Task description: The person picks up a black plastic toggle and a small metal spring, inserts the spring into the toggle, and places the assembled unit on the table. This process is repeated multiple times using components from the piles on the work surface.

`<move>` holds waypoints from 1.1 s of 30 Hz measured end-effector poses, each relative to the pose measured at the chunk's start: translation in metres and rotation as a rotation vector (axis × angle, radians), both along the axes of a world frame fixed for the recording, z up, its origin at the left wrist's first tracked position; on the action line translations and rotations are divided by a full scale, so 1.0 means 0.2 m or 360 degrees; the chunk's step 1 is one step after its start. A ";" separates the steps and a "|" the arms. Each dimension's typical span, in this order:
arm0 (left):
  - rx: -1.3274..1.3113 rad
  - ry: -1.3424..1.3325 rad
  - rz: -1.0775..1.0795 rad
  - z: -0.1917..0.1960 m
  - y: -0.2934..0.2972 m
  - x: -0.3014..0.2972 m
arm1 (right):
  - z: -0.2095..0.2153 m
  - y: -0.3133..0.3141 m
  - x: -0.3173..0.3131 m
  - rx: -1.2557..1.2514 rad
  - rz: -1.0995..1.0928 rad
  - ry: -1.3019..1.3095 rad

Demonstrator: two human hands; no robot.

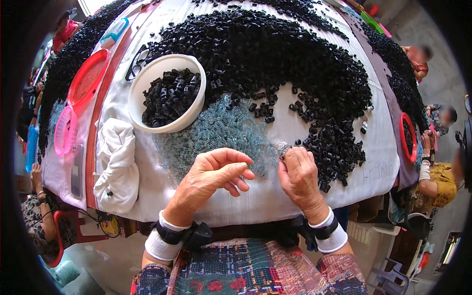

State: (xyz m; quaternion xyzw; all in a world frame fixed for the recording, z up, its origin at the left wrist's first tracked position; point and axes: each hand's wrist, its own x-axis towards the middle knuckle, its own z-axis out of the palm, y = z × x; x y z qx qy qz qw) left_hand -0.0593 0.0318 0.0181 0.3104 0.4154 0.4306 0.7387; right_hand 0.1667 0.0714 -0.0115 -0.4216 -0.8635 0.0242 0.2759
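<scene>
Springs [221,130], small, pale and bluish, lie in a loose heap on the white-covered bench [378,162], just far of both hands. In the head view, the right hand [298,174] rests at the heap's right edge, its fingers [286,153] pressed together and pinching a small dark piece with a bit of spring at their tips. The left hand [211,174] lies on the cloth near the heap's near edge, its fingers [241,167] curled loosely inward with the thumb against the forefinger; whether anything sits between them cannot be told. Both wrists wear white bands with black straps.

A white round bowl [167,93] partly filled with black plastic pieces stands at the far left of the springs, touching the heap's edge. A large mound of black pieces [275,54] arcs across the far side and runs down the right, hemming the springs in; loose ones lie scattered between mound and heap. A crumpled white cloth [117,162] lies to the left, near the bench edge. Farther left are a red tray [87,76] and a pink basket [65,130]. Other people sit around the bench on the left and right.
</scene>
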 end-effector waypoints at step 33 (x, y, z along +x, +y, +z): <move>0.0040 -0.0051 0.0027 -0.03 -0.04 0.08 | 0.04 0.18 0.14 0.0001 -0.0243 -0.0123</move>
